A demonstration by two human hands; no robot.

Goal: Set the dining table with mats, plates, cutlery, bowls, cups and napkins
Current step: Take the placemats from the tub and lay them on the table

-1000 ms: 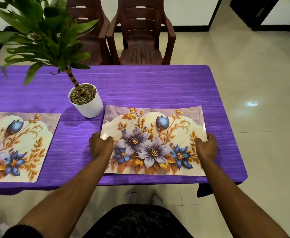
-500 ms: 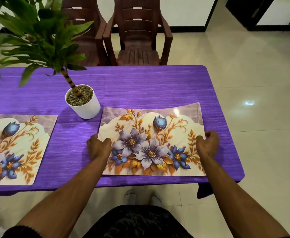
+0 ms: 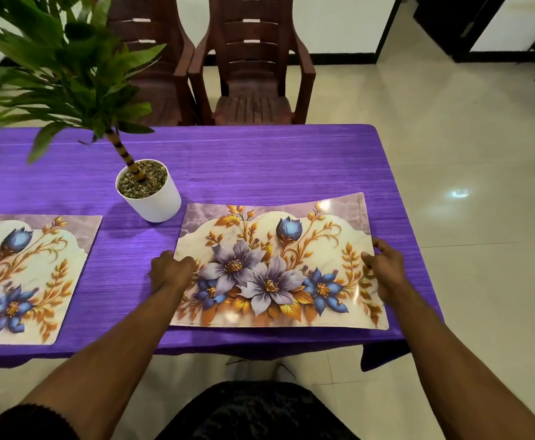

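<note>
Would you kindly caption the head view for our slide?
Both hands, left hand and right hand, hold a floral placemat on the purple table.

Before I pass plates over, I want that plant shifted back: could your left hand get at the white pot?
Probably yes. The left hand rests at the mat's left edge, and only bare purple tablecloth lies between it and the white pot.
</note>
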